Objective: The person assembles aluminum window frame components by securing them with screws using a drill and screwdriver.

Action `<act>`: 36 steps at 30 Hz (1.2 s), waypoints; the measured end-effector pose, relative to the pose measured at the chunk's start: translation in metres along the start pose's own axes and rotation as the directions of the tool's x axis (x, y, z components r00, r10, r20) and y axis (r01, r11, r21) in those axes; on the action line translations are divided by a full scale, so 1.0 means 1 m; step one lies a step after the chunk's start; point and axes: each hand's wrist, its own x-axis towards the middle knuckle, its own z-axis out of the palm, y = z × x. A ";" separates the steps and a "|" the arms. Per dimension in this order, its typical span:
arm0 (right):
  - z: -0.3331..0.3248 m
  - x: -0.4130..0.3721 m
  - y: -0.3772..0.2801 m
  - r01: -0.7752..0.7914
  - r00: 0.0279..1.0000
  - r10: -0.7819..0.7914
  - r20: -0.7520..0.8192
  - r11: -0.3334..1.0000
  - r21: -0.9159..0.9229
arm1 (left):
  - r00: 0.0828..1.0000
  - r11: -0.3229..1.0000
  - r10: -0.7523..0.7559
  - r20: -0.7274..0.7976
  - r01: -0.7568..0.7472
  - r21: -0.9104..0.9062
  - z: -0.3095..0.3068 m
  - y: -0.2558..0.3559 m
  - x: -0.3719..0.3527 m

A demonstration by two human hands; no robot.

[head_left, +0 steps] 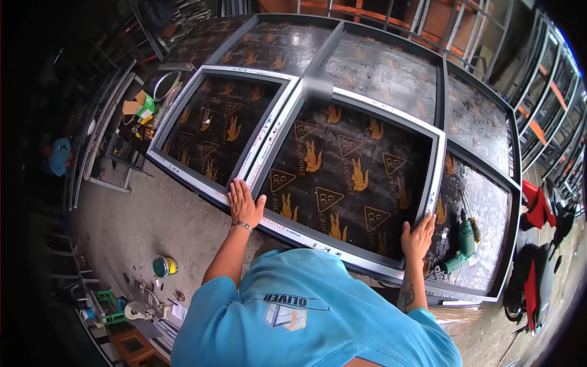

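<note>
Two white-faced aluminium frames lie side by side on a large dark table with crocodile prints: a smaller left frame (183,169) and a larger right frame (391,109). My left hand (246,207) lies flat, fingers spread, on the near corner where the two frames meet. On the right side bar of the larger frame, near its front corner, rests my right hand (419,237), fingers extended and thumb apart. Neither hand grips anything. A green power drill (463,244) lies on the table to the right of my right hand.
A dark metal grid (441,92) spans the table (382,58). A green and white box (145,105) stands at the left. On the floor are a bucket (165,266) and tools at lower left. A red and black motorcycle (533,281) stands at right; a person in blue (60,156) is far left.
</note>
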 end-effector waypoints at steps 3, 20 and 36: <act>-0.002 0.001 -0.005 -0.013 1.000 0.013 0.018 0.999 0.035 | 0.997 0.996 0.068 0.032 -0.066 -0.051 -0.007 -0.012 0.018; -0.015 0.000 -0.081 -0.330 0.867 0.456 0.200 0.827 -0.455 | 0.925 0.691 0.288 0.247 -0.022 -0.722 -0.026 -0.068 0.162; 0.004 -0.265 -0.325 -0.366 0.895 0.269 0.357 0.900 0.238 | 0.863 0.647 0.501 -0.062 -0.421 -0.635 -0.053 -0.192 0.128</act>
